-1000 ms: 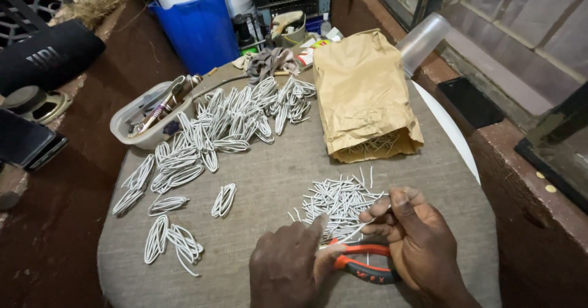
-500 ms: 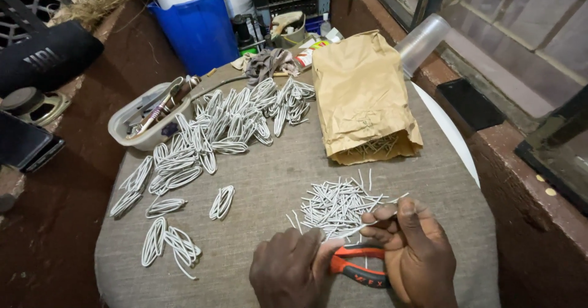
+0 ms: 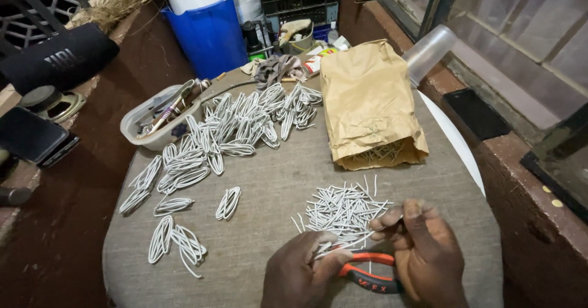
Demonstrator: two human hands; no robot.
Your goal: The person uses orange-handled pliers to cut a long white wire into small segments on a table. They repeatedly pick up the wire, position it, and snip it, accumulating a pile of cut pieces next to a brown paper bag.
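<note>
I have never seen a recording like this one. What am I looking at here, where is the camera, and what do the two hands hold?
There is no machine here. A person works with two bare hands, and the one camera sits on that person's head and looks down, so you see the work as the person sees it.

The surface is a round table under a grey cloth. On it lie many white wire pieces bent into oval loops, a loose pile of short straight white wire pieces, an open brown paper bag lying on its side, and a clear plastic tub of small tools.

The left hand and the right hand are close together at the near edge. They grip orange-handled pliers and thin white wire pieces; the tool's head is hidden by the fingers.
</note>
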